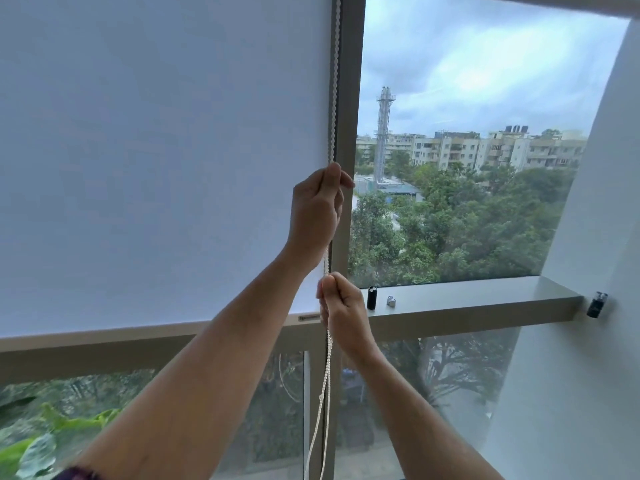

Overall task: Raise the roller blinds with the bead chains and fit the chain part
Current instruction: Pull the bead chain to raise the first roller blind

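A white roller blind (156,150) covers the left window pane, its bottom bar (149,330) level with the horizontal frame rail. A white bead chain (334,98) hangs along the blind's right edge beside the vertical mullion (348,98). My left hand (317,211) grips the chain high up, fingers curled round it. Below it, my right hand (341,308) pinches the same chain near the rail. The chain's loop (320,410) dangles below both hands.
On the grey sill (467,299) of the uncovered right pane stand a small black cylinder (371,297) and a small silver part (391,301). A black fitting (596,304) is fixed to the white wall (588,341) at right. Green leaves (31,441) show at lower left.
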`<action>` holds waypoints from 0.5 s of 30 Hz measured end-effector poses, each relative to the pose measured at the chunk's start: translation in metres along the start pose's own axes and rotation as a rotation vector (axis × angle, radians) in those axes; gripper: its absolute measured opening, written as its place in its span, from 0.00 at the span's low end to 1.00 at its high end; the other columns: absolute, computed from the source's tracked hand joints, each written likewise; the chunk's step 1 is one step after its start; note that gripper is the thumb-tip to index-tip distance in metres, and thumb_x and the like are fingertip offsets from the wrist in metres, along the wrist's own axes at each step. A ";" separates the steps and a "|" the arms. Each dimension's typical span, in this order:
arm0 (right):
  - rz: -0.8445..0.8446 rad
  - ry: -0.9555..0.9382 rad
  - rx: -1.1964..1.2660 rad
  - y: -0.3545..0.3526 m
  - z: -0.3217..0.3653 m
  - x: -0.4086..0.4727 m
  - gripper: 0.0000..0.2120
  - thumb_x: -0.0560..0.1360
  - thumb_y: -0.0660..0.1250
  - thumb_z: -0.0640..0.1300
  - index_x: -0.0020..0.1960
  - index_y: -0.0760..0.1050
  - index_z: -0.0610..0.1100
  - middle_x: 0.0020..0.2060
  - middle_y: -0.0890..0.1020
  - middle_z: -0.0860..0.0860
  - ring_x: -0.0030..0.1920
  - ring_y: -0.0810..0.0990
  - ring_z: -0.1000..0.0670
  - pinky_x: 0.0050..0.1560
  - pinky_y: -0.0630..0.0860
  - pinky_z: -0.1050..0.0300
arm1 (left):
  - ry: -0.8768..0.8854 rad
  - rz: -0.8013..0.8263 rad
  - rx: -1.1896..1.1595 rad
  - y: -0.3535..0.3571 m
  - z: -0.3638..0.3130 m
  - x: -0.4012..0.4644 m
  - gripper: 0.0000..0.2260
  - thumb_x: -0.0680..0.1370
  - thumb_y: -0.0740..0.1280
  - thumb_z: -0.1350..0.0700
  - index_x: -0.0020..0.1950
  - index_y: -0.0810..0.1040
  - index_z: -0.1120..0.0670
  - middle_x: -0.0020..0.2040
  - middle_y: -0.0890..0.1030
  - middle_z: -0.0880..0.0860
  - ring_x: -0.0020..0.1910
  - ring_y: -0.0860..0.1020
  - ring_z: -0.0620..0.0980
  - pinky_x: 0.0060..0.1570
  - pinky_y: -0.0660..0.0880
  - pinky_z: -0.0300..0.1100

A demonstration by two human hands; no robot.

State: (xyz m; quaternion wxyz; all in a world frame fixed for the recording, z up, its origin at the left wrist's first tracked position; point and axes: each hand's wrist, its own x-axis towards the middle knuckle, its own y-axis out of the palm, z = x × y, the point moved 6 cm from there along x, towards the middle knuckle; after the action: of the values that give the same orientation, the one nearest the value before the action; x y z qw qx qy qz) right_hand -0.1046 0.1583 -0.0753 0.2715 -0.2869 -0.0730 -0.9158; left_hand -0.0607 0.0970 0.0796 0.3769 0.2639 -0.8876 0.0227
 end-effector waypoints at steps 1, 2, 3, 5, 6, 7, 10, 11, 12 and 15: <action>0.013 0.011 0.048 -0.003 0.004 0.003 0.16 0.82 0.58 0.48 0.38 0.73 0.46 0.24 0.70 0.52 0.24 0.68 0.51 0.26 0.67 0.59 | 0.023 -0.021 -0.002 -0.001 -0.001 -0.002 0.17 0.84 0.57 0.55 0.38 0.77 0.55 0.23 0.64 0.49 0.22 0.60 0.46 0.25 0.55 0.44; 0.010 0.013 0.079 -0.007 0.008 0.007 0.16 0.82 0.58 0.50 0.41 0.76 0.44 0.26 0.73 0.49 0.25 0.71 0.49 0.27 0.71 0.59 | 0.035 -0.038 -0.002 -0.002 0.000 -0.004 0.17 0.84 0.57 0.55 0.37 0.76 0.54 0.24 0.64 0.49 0.22 0.60 0.46 0.25 0.55 0.43; -0.006 0.009 0.089 -0.011 0.015 0.013 0.18 0.81 0.57 0.53 0.44 0.78 0.42 0.29 0.76 0.46 0.28 0.76 0.46 0.31 0.76 0.57 | 0.037 -0.055 -0.001 -0.003 0.001 -0.006 0.17 0.84 0.58 0.56 0.36 0.76 0.54 0.24 0.64 0.49 0.22 0.60 0.45 0.24 0.56 0.42; -0.066 -0.020 0.082 -0.019 0.035 0.033 0.26 0.79 0.56 0.60 0.54 0.79 0.38 0.40 0.83 0.43 0.40 0.83 0.47 0.42 0.82 0.52 | 0.021 -0.084 0.011 -0.002 0.005 -0.012 0.17 0.84 0.58 0.57 0.37 0.75 0.56 0.23 0.65 0.47 0.21 0.62 0.43 0.23 0.59 0.37; -0.092 -0.037 0.066 -0.021 0.048 0.044 0.31 0.78 0.55 0.64 0.58 0.78 0.38 0.45 0.84 0.43 0.46 0.84 0.48 0.47 0.82 0.51 | 0.007 -0.088 0.021 -0.001 0.009 -0.016 0.16 0.84 0.58 0.58 0.37 0.74 0.57 0.22 0.67 0.45 0.21 0.64 0.42 0.23 0.62 0.35; -0.109 -0.053 0.034 -0.022 0.064 0.054 0.34 0.78 0.53 0.67 0.61 0.77 0.39 0.50 0.84 0.44 0.50 0.84 0.49 0.52 0.82 0.50 | -0.005 -0.084 0.027 0.000 0.015 -0.023 0.16 0.84 0.58 0.60 0.36 0.73 0.58 0.22 0.69 0.45 0.22 0.66 0.41 0.24 0.64 0.35; -0.145 -0.087 -0.111 -0.021 0.110 0.079 0.28 0.82 0.49 0.63 0.62 0.78 0.45 0.53 0.84 0.49 0.54 0.82 0.53 0.59 0.79 0.50 | -0.041 -0.054 0.050 -0.003 0.040 -0.046 0.19 0.83 0.59 0.61 0.32 0.74 0.51 0.25 0.67 0.49 0.25 0.64 0.48 0.27 0.60 0.42; -0.140 -0.103 -0.131 -0.019 0.123 0.086 0.24 0.84 0.50 0.60 0.57 0.78 0.46 0.48 0.83 0.51 0.49 0.81 0.55 0.54 0.79 0.52 | -0.067 -0.052 0.065 -0.006 0.049 -0.052 0.20 0.83 0.58 0.60 0.31 0.74 0.49 0.24 0.65 0.49 0.25 0.62 0.48 0.27 0.58 0.43; -0.124 -0.105 -0.125 -0.017 0.133 0.093 0.19 0.85 0.51 0.57 0.53 0.76 0.47 0.44 0.81 0.52 0.44 0.81 0.54 0.49 0.78 0.53 | -0.079 -0.053 0.081 -0.010 0.055 -0.058 0.20 0.83 0.58 0.58 0.32 0.74 0.49 0.24 0.63 0.48 0.25 0.60 0.47 0.26 0.57 0.42; -0.054 -0.051 0.096 -0.001 0.151 0.105 0.13 0.86 0.53 0.46 0.54 0.74 0.41 0.36 0.78 0.48 0.31 0.77 0.51 0.32 0.76 0.55 | -0.087 -0.044 0.117 -0.015 0.061 -0.066 0.18 0.84 0.57 0.58 0.35 0.74 0.53 0.25 0.62 0.49 0.24 0.59 0.45 0.25 0.56 0.39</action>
State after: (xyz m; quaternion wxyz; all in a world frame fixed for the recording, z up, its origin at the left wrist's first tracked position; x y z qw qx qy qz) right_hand -0.1042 0.1554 0.1091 0.2582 -0.2948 -0.1316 -0.9105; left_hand -0.0555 0.0995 -0.0111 0.3223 0.3058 -0.8942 0.0545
